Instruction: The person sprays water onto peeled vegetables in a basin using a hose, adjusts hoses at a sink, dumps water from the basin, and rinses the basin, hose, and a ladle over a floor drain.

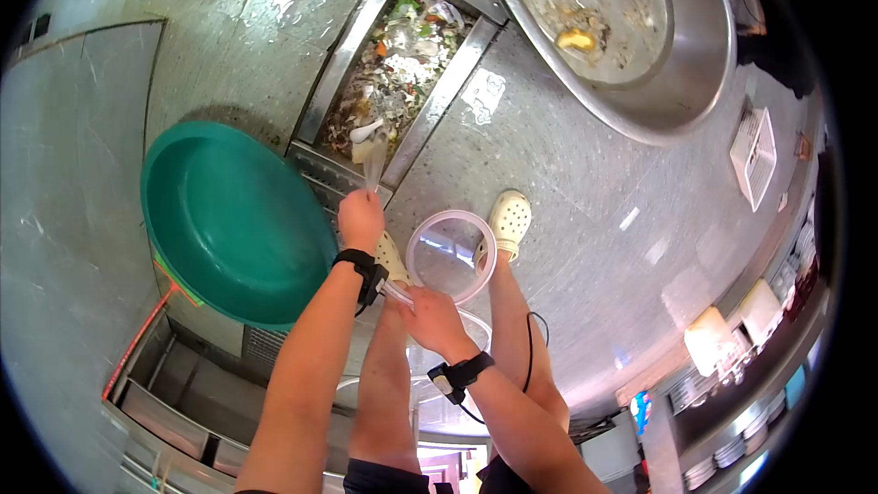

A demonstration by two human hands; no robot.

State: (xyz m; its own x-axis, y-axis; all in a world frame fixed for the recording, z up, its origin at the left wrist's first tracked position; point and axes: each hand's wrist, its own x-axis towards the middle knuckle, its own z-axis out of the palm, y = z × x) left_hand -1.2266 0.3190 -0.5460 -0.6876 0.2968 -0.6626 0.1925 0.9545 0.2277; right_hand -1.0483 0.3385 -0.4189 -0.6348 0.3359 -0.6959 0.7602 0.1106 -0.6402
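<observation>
My left hand [362,220] is closed on a clear, see-through item [374,167], its shape hard to make out, over the near end of a floor drain filled with food scraps [402,64]. A white spoon [366,131] lies on the scraps just beyond it. My right hand [433,318] grips the near rim of a round clear container with a pinkish rim [489,256], held above the floor between my feet.
A large green basin [238,229] stands at the left. A big metal basin [704,64] with food remains is at the upper right. A white basket [754,157] lies at the right. Shelves with dishes [732,448] are at the lower right, an orange-handled tool [137,343] at the lower left.
</observation>
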